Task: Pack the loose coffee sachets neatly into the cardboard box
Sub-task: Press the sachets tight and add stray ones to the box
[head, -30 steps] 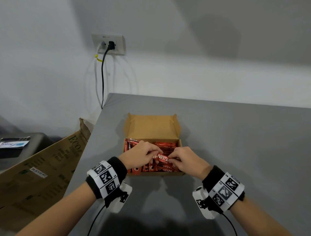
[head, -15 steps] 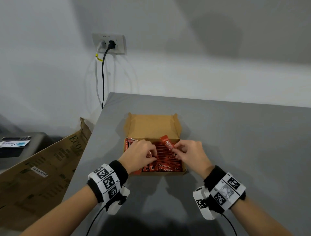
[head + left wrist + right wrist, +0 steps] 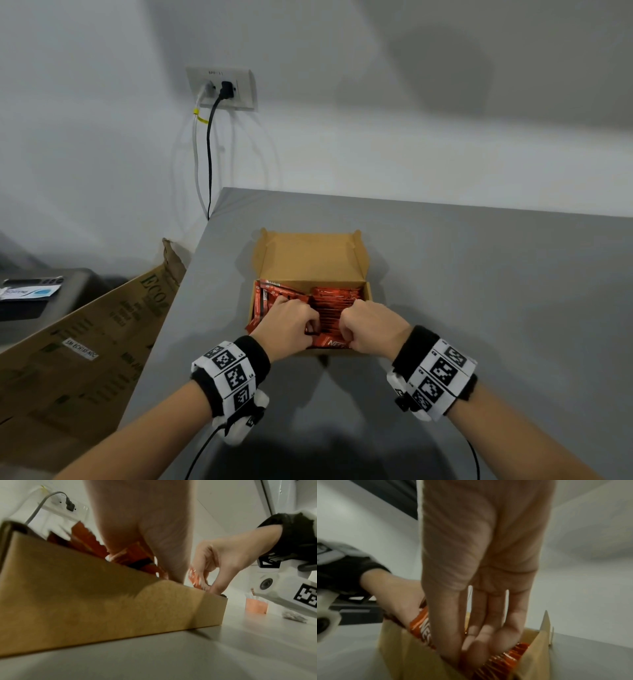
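From the head view, the cardboard box (image 3: pixel 310 260) sits open on the grey table (image 3: pixel 479 291), red sachets (image 3: pixel 337 301) packed inside it; your left hand (image 3: pixel 287 325) and right hand (image 3: pixel 371 329) meet over the box's near edge, fingers curled down into the sachets. From the left wrist, your left hand (image 3: pixel 145 534) reaches down behind the box wall (image 3: pixel 102 601); whether it grips anything cannot be told. From the right wrist, your right hand (image 3: pixel 481 588) has straight fingers (image 3: pixel 489 616) pressing into the sachets (image 3: pixel 506 658); one sachet (image 3: pixel 421 626) leans at the box's near wall.
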A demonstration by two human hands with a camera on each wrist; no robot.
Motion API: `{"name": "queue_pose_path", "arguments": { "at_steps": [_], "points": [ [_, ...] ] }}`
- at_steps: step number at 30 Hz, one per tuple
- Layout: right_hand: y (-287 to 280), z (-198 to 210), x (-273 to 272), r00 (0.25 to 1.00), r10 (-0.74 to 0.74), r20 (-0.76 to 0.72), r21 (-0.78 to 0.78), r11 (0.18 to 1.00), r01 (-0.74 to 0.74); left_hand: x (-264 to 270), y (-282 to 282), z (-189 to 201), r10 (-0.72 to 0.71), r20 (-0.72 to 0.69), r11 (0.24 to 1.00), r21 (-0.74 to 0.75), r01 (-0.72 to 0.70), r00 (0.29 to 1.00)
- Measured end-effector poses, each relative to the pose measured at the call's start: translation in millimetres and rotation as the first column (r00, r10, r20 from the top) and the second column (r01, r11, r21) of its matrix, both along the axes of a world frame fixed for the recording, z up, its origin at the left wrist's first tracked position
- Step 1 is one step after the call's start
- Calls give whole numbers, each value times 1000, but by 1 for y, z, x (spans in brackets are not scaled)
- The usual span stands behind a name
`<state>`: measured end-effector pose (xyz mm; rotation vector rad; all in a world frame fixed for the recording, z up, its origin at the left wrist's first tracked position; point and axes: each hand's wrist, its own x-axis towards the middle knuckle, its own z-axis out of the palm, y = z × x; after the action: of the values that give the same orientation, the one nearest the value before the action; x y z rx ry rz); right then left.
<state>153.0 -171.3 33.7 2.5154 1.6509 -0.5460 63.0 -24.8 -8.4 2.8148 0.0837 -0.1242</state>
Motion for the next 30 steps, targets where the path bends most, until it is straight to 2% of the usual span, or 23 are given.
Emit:
{"name": "queue_pose_path", "arguments": {
  "at_steps": [4, 9, 12, 16, 20, 24, 26, 30],
  "points": [
    [13, 0, -7, 998, 30, 53, -61, 998, -27, -1, 4, 4, -42, -50, 998, -41, 40, 998],
    [17, -1, -3, 999, 32, 29, -70, 997, -30, 0, 9, 23, -76, 6, 976, -204, 75, 997],
    [17, -2, -2, 1000, 18, -8, -60, 998, -18, 1, 2, 19, -132, -78, 979, -168, 118, 988],
    [8, -3, 4, 997, -41, -73, -9, 999, 41, 2, -2, 10, -116, -92, 987, -121, 105, 989],
    [-3, -3, 4, 997, -49, 61, -40, 998, 52, 5, -4, 10, -111, -92, 992, -64, 105, 990],
    [-1, -2, 2, 996, -40, 81, -67, 997, 46, 9, -7, 5, -143, -117, 990, 0, 144, 983],
    [-1, -1, 4, 996, -47, 71, -74, 996, 52, 10, -7, 7, -154, -116, 988, -14, 154, 981],
    [-3, 0, 4, 996, -62, 58, -72, 995, 66, 10, 3, 20, -141, -146, 983, -134, 122, 979]
  ]
}}
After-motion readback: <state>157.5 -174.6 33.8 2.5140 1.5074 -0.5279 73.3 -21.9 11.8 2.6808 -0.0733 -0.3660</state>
